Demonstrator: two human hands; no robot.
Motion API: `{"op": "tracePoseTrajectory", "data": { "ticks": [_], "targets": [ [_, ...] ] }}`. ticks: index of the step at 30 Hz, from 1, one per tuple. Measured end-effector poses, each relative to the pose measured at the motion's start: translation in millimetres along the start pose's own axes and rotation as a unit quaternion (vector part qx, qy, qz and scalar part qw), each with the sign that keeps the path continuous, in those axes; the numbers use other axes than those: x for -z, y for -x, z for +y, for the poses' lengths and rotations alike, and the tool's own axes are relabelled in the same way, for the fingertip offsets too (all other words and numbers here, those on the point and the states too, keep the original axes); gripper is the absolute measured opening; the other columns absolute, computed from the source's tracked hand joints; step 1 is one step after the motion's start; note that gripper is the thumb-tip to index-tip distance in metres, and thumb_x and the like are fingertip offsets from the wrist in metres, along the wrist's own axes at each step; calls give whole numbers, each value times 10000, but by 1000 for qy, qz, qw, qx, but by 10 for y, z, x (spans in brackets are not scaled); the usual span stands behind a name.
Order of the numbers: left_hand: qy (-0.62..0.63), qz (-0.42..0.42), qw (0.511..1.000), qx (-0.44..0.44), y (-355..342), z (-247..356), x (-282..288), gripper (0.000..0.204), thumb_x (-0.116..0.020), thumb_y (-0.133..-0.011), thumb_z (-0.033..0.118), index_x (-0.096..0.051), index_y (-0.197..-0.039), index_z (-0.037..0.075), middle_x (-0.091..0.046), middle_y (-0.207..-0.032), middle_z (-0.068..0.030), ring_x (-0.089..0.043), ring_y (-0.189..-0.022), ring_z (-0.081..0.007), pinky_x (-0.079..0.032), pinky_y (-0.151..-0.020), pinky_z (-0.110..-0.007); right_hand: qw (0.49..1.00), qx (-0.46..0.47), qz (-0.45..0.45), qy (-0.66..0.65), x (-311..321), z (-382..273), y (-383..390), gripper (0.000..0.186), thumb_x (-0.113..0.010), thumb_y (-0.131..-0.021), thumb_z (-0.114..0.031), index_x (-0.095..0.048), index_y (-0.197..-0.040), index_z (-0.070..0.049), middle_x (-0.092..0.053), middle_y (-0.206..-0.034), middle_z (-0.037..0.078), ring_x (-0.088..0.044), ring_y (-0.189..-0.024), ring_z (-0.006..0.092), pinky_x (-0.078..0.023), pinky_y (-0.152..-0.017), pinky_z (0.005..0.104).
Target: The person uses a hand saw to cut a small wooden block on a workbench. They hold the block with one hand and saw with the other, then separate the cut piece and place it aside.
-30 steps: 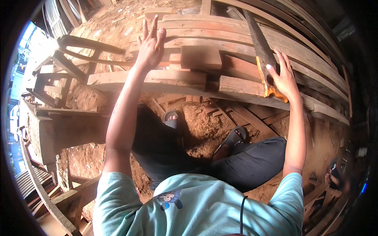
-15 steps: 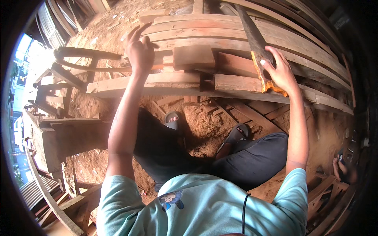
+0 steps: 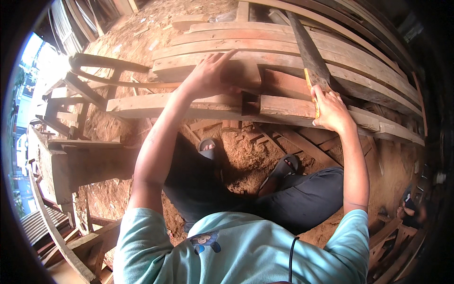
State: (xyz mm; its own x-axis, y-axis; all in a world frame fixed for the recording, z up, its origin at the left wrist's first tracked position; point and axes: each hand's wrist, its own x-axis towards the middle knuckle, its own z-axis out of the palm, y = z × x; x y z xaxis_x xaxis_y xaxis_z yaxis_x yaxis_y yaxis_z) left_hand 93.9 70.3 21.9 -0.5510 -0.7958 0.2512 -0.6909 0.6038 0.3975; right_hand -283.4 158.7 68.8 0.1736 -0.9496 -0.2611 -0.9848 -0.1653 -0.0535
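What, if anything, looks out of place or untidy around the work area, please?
The loose wood strips lying crisscrossed on the ground near the right sandal look untidy beside the roughly aligned timbers; nothing looks clearly damaged.

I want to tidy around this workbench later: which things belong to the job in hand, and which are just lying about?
Seemingly in use:
saw, gripped by the right hand
wooden block, at the left hand

Apparently lying about:
loose boards on the ground
wooden frame, far left

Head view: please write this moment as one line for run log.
left hand: open, over wooden block, contact unclear | right hand: holding saw by handle | blade: over planks
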Motion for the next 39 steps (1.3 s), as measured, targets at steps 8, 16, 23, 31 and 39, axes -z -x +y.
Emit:
{"op": "tracePoseTrajectory", "data": {
  "ticks": [8, 16, 23, 31, 39],
  "targets": [
    [-13, 20, 998, -51, 31, -42, -18, 972, -862, -804, 268, -328, -1601, 106, -594, -1376, -185, -542, -1310, -385, -462, -1119, -484, 986, -9, 41, -164, 152, -71, 108, 635, -741, -781, -8, -421, -1306, -164, -608, -1129, 179, -632, -1054, 367, -497, -970, 432],
    [2, 34, 999, -13, 23, 9, -27, 888, -850, -813, 248, -380, -1552, 105, -610, -1318, -201, -545, -1285, -405, -488, -1094, -498, 780, 91, 392, -479, -18, 220, -148, 417, -580, -972, 58, -482, -1355, -73, -569, -1183, 48, -583, -714, 90, -505, -629, 254],
    [53, 107, 992, -40, -33, 286, -13, 775, -856, -793, 226, -460, -1437, 57, -566, -1302, -209, -503, -1265, -405, -466, -1083, -494, 695, 114, 377, -602, -6, 166, -145, 383, -575, -973, 57, -535, -1339, -47, -604, -1030, 23, -521, -606, 36, -441, -527, 210],
    [60, 149, 985, -60, -183, 326, 22, 685, -857, -784, 222, -517, -1353, 50, -554, -1244, -193, -510, -1207, -398, -451, -1060, -497, 701, 128, 345, -611, 72, 50, -112, 383, -601, -971, 41, -552, -1343, -39, -672, -1065, 43, -576, -685, 38, -477, -573, 210],
    [21, 234, 971, -42, -546, 44, -348, 737, -863, -796, 282, -482, -1384, 57, -525, -1268, -220, -488, -1186, -436, -485, -1014, -525, 747, 123, 370, -539, 50, -79, -221, 509, -601, -967, 26, -531, -1470, -16, -691, -980, 16, -625, -831, 56, -524, -737, 218]
  ]
}}
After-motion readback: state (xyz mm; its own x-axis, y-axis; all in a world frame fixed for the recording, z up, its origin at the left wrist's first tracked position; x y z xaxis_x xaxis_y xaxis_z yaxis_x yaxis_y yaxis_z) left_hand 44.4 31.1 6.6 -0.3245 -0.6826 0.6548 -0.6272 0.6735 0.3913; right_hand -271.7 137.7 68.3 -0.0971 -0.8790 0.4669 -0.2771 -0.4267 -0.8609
